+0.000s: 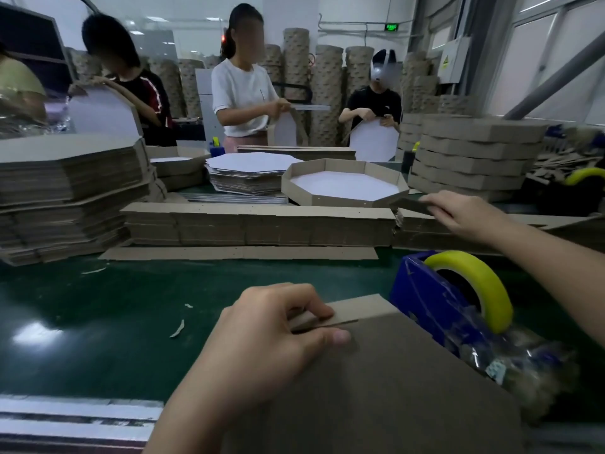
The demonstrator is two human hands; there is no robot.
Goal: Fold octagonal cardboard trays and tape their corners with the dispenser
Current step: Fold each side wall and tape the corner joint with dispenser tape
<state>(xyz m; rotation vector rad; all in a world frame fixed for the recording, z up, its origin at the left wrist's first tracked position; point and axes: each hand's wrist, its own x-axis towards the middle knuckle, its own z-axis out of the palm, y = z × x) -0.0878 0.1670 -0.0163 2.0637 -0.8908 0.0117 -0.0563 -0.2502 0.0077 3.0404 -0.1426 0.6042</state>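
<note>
My left hand point(271, 335) grips the top edge of a brown cardboard tray piece point(393, 381) standing near me, thumb and fingers pinching its folded rim. My right hand point(465, 214) reaches out over the table and pinches the end of a cardboard strip point(409, 203) taken from the strip pile point(262, 224). A blue tape dispenser point(435, 309) with a yellow tape roll point(481, 286) stands just right of the held tray. A folded octagonal tray point(343, 185) with a white inside lies beyond the strips.
Tall stacks of flat octagonal blanks point(65, 191) fill the left; finished trays point(471, 155) are stacked at the right. White octagon sheets point(252, 165) lie mid-table. Three people stand across the green table point(98, 306), folding cardboard. Paper scraps lie on the surface.
</note>
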